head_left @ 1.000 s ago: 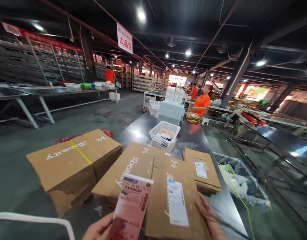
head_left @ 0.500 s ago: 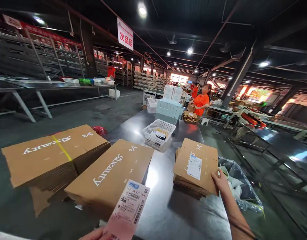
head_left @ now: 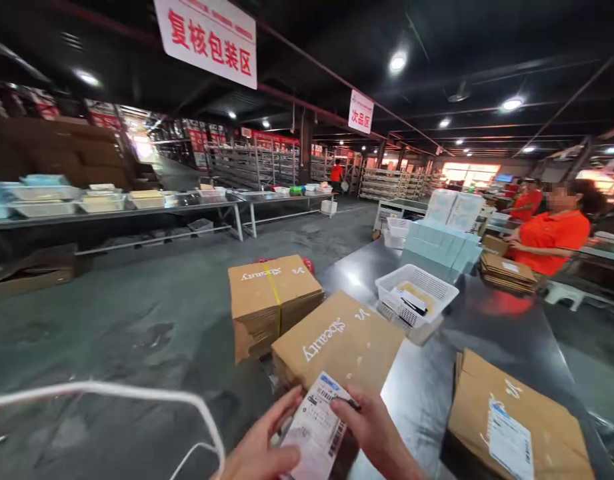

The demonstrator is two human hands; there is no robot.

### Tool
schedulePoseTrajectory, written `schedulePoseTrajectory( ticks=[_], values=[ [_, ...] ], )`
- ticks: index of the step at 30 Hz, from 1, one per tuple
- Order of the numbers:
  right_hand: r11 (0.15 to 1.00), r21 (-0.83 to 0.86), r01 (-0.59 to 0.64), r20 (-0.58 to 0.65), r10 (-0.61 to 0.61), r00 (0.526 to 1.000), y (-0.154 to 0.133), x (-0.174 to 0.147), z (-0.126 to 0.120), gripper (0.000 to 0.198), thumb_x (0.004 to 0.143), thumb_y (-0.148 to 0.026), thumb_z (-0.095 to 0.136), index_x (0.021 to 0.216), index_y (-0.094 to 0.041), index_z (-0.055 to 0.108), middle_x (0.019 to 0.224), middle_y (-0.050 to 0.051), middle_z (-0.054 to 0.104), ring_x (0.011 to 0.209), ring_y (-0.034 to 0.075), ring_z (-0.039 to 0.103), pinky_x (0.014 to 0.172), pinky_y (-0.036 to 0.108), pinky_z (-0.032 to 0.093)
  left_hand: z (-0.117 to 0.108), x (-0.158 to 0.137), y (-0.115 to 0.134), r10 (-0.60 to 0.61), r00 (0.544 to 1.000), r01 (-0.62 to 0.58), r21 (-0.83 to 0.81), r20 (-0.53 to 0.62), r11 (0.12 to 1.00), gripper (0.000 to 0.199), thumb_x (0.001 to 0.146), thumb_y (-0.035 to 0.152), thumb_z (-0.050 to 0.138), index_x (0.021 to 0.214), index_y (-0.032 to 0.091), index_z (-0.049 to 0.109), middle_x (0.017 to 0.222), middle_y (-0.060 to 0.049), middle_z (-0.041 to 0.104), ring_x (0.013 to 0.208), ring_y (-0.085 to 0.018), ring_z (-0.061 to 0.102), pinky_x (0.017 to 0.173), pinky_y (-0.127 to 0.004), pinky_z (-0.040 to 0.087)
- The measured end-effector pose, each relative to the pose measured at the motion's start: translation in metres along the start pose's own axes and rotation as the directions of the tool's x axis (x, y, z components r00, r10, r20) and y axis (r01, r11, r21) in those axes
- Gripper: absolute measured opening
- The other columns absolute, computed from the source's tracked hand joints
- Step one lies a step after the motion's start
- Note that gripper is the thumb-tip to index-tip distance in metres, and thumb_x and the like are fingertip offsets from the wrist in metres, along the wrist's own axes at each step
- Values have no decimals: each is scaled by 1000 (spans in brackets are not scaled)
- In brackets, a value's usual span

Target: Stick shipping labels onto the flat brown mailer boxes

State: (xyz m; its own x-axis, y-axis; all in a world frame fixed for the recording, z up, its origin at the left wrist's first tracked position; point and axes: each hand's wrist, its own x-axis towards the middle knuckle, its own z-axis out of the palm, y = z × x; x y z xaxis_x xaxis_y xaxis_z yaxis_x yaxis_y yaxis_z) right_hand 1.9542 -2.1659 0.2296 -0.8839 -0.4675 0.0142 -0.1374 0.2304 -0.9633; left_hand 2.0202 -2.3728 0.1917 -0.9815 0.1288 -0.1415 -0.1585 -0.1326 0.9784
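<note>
A pink and white shipping label [head_left: 314, 430] is held low in front of me by both hands. My left hand [head_left: 261, 450] grips its left edge with the thumb on top. My right hand [head_left: 374, 433] pinches its upper right corner. Just behind the label lies a stack of flat brown cartons printed "sbeauty" [head_left: 337, 340] on the steel table [head_left: 487, 327]. At the right, a second stack of flat cartons [head_left: 517, 420] carries a stuck-on label on its top sheet.
A strapped bundle of flat cartons [head_left: 271, 297] stands left of the table. A white mesh basket [head_left: 417, 293] and pale blue boxes [head_left: 441, 243] sit farther back. A person in an orange shirt [head_left: 554, 230] works at the right. A white cord [head_left: 111, 393] curves at the lower left.
My view has swung left. My right hand has left the labelled carton stack at the right and come over to the label, which both hands now hold.
</note>
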Motion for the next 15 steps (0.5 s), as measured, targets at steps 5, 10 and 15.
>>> schedulePoseTrajectory(
  ticks=[5,10,15],
  values=[
    [995,-63,81,-10,-81,997,9,2,24,43,93,-57,50,85,-18,66,74,2,63,69,16,54,61,26,38,10,22,47,33,985,13,262,-171,965,26,69,40,68,73,15,65,71,-1,59,72,-19,52,67,-28,38],
    [985,-169,34,-171,-63,983,20,37,15,38,89,-54,55,76,-19,65,73,2,64,72,19,58,66,28,42,-6,46,33,-62,976,119,274,-209,954,32,61,47,64,57,21,45,56,7,38,58,-13,34,54,-26,24],
    [836,-537,-112,-362,-109,926,32,99,-27,25,91,-38,53,97,-18,67,95,8,69,93,26,63,82,36,47,-50,47,-3,-202,977,211,130,-73,969,42,48,48,78,69,16,60,60,2,56,59,-17,51,55,-26,38]
  ],
)
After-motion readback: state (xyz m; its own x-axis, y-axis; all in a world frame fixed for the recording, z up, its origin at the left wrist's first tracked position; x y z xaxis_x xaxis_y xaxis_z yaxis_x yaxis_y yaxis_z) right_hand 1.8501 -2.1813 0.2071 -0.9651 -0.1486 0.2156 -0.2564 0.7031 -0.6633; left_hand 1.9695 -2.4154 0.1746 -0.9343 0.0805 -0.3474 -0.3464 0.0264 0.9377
